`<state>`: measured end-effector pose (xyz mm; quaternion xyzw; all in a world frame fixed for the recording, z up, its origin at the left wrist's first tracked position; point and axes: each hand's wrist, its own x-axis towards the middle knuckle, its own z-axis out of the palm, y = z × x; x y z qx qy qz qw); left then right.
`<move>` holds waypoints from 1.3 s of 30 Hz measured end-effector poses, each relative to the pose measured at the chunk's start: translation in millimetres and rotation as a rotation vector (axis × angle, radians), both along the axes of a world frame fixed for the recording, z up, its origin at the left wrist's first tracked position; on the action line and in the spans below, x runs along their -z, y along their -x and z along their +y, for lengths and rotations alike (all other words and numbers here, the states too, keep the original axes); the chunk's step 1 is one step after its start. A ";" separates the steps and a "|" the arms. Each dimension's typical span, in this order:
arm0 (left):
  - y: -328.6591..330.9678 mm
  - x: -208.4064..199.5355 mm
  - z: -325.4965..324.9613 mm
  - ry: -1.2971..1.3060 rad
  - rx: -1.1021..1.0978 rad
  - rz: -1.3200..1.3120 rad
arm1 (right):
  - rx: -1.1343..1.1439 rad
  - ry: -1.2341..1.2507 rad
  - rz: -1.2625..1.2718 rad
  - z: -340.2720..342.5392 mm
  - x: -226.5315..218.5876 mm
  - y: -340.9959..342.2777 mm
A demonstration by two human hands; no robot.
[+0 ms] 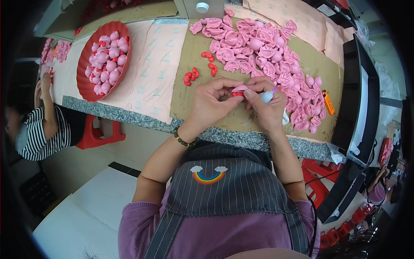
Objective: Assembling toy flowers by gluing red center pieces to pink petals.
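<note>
Over the cardboard, my left hand is closed, its thumb and fingers pinching a small pink and red molded piece. The fingertips of my right hand meet the same piece from the other side. Tucked in my right hand is a small pale blue squeeze bottle with a purple-pink tip. Several curved red pieces lie beyond my left hand. A large heap of pink molded pieces, some shell-shaped and some round, spreads beyond and to the right of my hands.
A red scalloped tray of round pink-and-red pieces stands at the left. An orange-handled cutter lies right of the heap. A black-framed panel borders the right side. Another person in a striped top works at far left, beside a red stool.
</note>
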<state>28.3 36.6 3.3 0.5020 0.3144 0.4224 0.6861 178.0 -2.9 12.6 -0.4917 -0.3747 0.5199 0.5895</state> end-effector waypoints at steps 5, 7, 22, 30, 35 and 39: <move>0.4 -4.8 1.9 -0.028 0.046 0.084 | -0.049 -0.459 -0.630 8.6 -3.0 -10.0; 0.6 -5.9 2.3 -0.029 0.037 0.055 | -0.056 -0.379 -0.608 5.3 -4.5 -9.7; 2.8 -6.9 3.3 0.030 -0.037 0.093 | -0.017 -0.059 -0.360 -3.1 -3.1 0.7; 13.4 -4.5 19.3 0.193 0.125 -0.074 | -0.007 -0.068 -0.285 -4.0 -11.4 8.6; 10.1 -7.9 21.2 0.145 0.167 0.049 | -0.025 0.088 -0.041 -5.9 -3.2 3.4; 8.1 -11.2 19.9 0.081 0.146 0.128 | -0.016 0.112 -0.022 -3.5 -9.2 0.8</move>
